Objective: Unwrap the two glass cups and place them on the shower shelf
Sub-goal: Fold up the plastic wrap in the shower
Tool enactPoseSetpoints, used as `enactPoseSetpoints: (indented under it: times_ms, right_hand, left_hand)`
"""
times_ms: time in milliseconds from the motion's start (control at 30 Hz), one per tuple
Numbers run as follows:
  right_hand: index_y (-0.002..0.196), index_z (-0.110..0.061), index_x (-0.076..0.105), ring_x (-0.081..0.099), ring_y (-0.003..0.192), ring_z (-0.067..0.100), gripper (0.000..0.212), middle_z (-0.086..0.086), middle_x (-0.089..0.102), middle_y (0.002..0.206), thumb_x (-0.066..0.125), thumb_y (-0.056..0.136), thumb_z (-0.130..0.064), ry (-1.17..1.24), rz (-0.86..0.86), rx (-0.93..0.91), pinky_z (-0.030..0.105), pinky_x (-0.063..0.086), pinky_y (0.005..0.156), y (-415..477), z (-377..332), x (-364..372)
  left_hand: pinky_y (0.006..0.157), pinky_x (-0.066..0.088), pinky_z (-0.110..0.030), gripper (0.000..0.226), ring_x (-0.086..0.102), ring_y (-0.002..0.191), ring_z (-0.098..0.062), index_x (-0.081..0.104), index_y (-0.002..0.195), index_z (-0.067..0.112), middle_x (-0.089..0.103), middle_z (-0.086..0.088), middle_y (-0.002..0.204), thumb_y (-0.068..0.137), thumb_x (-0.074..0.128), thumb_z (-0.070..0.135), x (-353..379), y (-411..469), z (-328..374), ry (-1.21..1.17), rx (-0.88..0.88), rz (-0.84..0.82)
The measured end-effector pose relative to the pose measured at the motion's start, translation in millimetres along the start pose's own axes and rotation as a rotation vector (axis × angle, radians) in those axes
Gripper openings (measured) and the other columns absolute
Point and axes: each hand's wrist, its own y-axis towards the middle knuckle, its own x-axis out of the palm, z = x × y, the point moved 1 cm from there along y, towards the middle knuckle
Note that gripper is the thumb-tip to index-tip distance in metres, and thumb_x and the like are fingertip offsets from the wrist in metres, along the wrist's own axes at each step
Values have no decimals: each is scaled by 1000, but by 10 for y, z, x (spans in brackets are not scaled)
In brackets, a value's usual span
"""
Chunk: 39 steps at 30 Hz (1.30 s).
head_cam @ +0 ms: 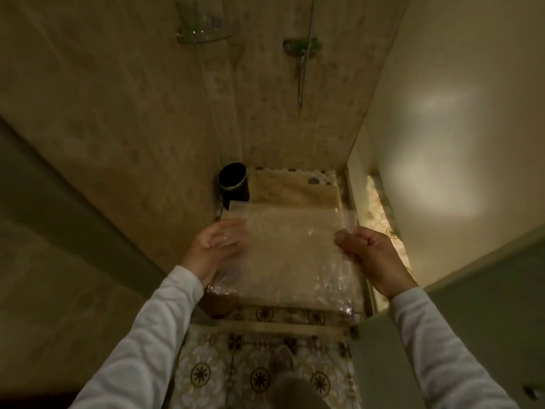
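A sheet of clear bubble wrap (295,261) is spread flat between my two hands, in front of me at waist height. My left hand (215,249) is cupped around a clear glass cup (231,236) at the wrap's left edge; the cup is faint and partly see-through. My right hand (371,258) pinches the wrap's right edge in a closed fist. The shower shelf (203,36), a corner shelf with a chrome rail, hangs high on the tiled wall. A clear shape on it (208,19) may be a second cup; it is too blurred to tell.
A black cylindrical bin (234,183) stands on the shower floor against the left wall. The shower mixer and hose (303,51) are on the far wall. A glass partition (442,143) closes the right side. Patterned floor tiles (259,376) lie below me.
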Motion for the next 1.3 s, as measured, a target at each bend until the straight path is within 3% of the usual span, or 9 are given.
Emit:
enactPoseSetpoints:
  times_ms: [233, 433, 600, 733, 833, 967, 1067, 1167, 1300]
  right_hand:
    - [115, 0, 71, 71, 81, 23, 23, 17, 71, 98, 68, 92, 2, -108, -159, 63, 27, 55, 70, 901, -468, -205]
    - [109, 3, 71, 72, 71, 19, 21, 9, 76, 82, 65, 90, 10, -16, -102, 27, 21, 59, 64, 1433, -599, -330]
    - [117, 9, 64, 76, 89, 23, 41, 13, 78, 105, 75, 86, -15, 36, -144, 64, 36, 51, 81, 1827, -681, -467]
    - [108, 0, 73, 73, 72, 12, 18, 11, 78, 87, 68, 92, 2, 35, -81, 10, 18, 56, 60, 2246, -725, -506]
    - [103, -5, 75, 75, 75, 14, 20, 9, 79, 86, 65, 91, 8, 46, -55, -10, 18, 58, 63, 2657, -795, -548]
    - [114, -4, 73, 73, 91, 17, 28, 8, 78, 102, 66, 89, 6, 43, -125, 47, 20, 58, 70, 3255, -976, -654]
    - [97, 4, 74, 74, 86, 28, 18, 19, 77, 98, 75, 80, -3, 2, -128, 1, 27, 61, 67, 3804, -1235, -723]
    - [74, -3, 78, 74, 90, 35, 24, 33, 74, 97, 64, 80, 15, -67, -88, -108, 32, 63, 78, 4375, -1541, -717]
    - [74, 4, 74, 71, 98, 49, 33, 36, 73, 101, 54, 83, 28, -217, -116, -215, 42, 60, 89, 5041, -1934, -636]
  left_hand:
    - [83, 60, -36, 26, 70, 105, -32, 79, 97, 11, 73, -19, 113, 76, 72, -3, 249, 911, 365, 49, 88, 86]
    - [76, 61, -38, 68, 71, 103, -31, 53, 134, 33, 73, -18, 114, 75, 74, 6, 393, 1393, 565, -129, 15, 31]
    - [60, 59, -27, 41, 76, 85, -27, 67, 115, 9, 75, -18, 105, 75, 74, 9, 529, 1828, 567, 6, -63, 44]
    - [52, 58, -27, 20, 76, 73, -24, 72, 101, 2, 77, -18, 89, 81, 71, 2, 555, 2354, 573, -30, -95, 87]
    - [54, 60, -30, 13, 76, 76, -27, 71, 97, -3, 76, -22, 90, 84, 68, 0, 571, 2842, 600, -23, -122, 57]
    - [60, 60, -31, 37, 76, 82, -29, 66, 107, -10, 74, -24, 103, 75, 73, 7, 604, 3606, 735, -9, -118, -4]
    - [65, 60, -28, 21, 74, 90, -32, 76, 92, 1, 75, -20, 101, 72, 73, 4, 565, 4261, 844, -6, -86, -29]
    - [73, 59, -27, 10, 74, 95, -25, 79, 67, 12, 78, -12, 95, 61, 86, 16, 544, 4831, 1056, -39, -13, -146]
    - [84, 57, -33, 13, 68, 109, -31, 78, 72, 13, 76, -13, 107, 68, 82, 24, 505, 5518, 1301, -56, -48, -175]
